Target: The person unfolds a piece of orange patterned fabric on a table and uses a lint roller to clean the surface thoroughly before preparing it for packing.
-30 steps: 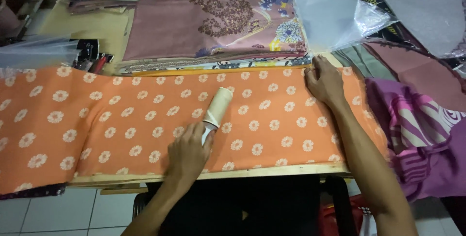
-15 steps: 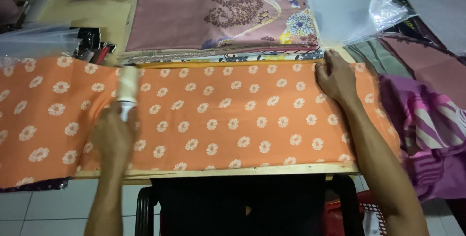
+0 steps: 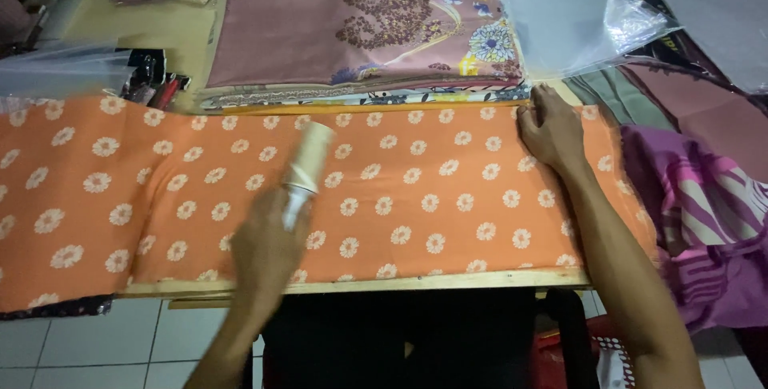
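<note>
1. My left hand [image 3: 268, 249] is wrapped around the handle of a lint roller [image 3: 306, 163], fingers closed on it (the hand is blurred, so I cannot tell the exact finger placement).
2. The roller's pale barrel lies tilted on the orange cloth [image 3: 416, 189], its head pointing away from me and a little to the right, touching the fabric left of the middle.
3. My right hand [image 3: 552, 129] is spread flat, palm down, pressing the far right part of the orange cloth near its back edge.
4. The orange cloth, dotted with white daisies, stretches across the whole surface [image 3: 360, 284] from left to right; the wooden front edge shows just under its hem.
5. Behind it sits a folded stack of cloth [image 3: 360, 33], dusty pink on top with a brown flower pattern and blue and yellow blooms at the right end.
6. Clear plastic bags [image 3: 560, 17] lie to the right of that stack (crumpled and shiny).
7. On my right, a purple cloth [image 3: 704, 221] with pale stripes hangs beside the surface.
8. At the far left, some pens [image 3: 156, 85] lie just beyond the orange cloth.
</note>
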